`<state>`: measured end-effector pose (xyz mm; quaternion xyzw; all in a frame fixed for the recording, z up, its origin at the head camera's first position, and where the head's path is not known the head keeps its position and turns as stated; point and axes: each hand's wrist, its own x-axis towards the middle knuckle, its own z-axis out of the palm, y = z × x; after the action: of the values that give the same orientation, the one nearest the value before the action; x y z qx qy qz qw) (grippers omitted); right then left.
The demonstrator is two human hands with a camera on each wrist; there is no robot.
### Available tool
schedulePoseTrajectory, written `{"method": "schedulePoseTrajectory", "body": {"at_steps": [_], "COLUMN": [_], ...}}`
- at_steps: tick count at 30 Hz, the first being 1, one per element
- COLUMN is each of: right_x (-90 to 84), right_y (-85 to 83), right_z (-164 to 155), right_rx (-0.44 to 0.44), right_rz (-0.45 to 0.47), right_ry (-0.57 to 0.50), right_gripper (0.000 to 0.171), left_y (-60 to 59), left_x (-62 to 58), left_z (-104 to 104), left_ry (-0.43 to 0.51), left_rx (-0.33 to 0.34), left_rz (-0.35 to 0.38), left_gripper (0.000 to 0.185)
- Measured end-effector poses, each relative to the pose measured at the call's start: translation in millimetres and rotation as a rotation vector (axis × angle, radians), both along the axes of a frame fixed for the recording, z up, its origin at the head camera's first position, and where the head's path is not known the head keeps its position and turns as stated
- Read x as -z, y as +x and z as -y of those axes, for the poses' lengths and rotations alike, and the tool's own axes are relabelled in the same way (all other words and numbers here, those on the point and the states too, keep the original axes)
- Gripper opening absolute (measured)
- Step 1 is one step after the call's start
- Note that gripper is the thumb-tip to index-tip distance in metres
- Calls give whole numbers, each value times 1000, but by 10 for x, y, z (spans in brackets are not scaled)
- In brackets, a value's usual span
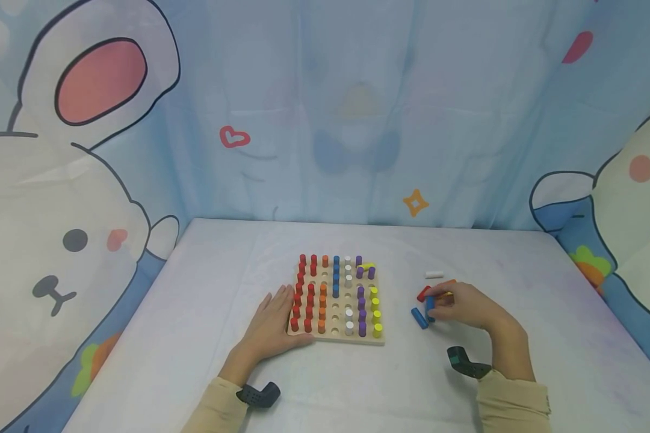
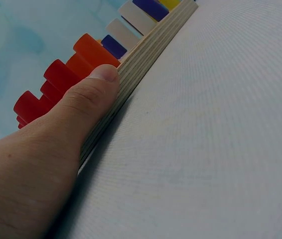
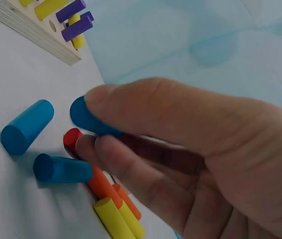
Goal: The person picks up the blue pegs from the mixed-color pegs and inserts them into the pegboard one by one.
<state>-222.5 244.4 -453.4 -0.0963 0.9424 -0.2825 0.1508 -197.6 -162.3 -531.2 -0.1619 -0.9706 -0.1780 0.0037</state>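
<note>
A wooden pegboard (image 1: 352,340) stands on the table, with columns of red, orange, blue, white, purple and yellow pegs and several bare holes. My left hand (image 1: 273,325) lies along its left side, fingers extended, and the thumb (image 2: 93,92) presses the front edge. Right of the board, my right hand (image 1: 464,305) pinches a blue peg (image 3: 82,115) between thumb and fingers. Below that hand lie two loose blue pegs, one (image 3: 27,127) apart from the other (image 3: 61,169). A red peg (image 3: 71,141), orange pegs (image 3: 103,186) and yellow pegs (image 3: 112,219) lie beside them, partly hidden by the fingers.
A loose white peg (image 1: 434,275) lies behind the right hand. One yellow peg (image 1: 367,265) lies flat across the board's back right corner. White cloth (image 1: 411,385) covers the table, and a printed blue curtain (image 1: 336,150) hangs behind it.
</note>
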Motion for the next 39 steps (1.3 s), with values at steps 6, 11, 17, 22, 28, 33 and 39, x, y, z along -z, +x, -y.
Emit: {"method": "schedulePoseTrajectory", "body": {"at_steps": [6,11,17,22,28,33,39], "right_x": [-18,-16,-2,2,-34,-38,-36], "right_y": [-6,-31,-52,-53,-45,-41,-30], "right_z": [90,173,248,280,376,514,694], "right_rx": [-34,-23,-27,-28,-60,-103,-121], "right_rz": [-39,-68,-101,-129,-197,-203,-209], "right_ry": [-64,-89,-112,-127,-148,-198,-249], "right_gripper": [42,47,48,50,48,46,44], "left_y": [3,7,16,13,13,17,17], "left_x": [-6,-12,-25,-22,-27,-29,-23], "left_z": [0,-3,-4,-5,1,4,5], "left_ry": [10,9,14,12,11,14,15], "left_rx": [6,4,4,7,5,8,10], "left_rz": [-8,-2,-4,-13,2,-6,-10], "left_gripper": [116,116,116,116,117,116,115]}}
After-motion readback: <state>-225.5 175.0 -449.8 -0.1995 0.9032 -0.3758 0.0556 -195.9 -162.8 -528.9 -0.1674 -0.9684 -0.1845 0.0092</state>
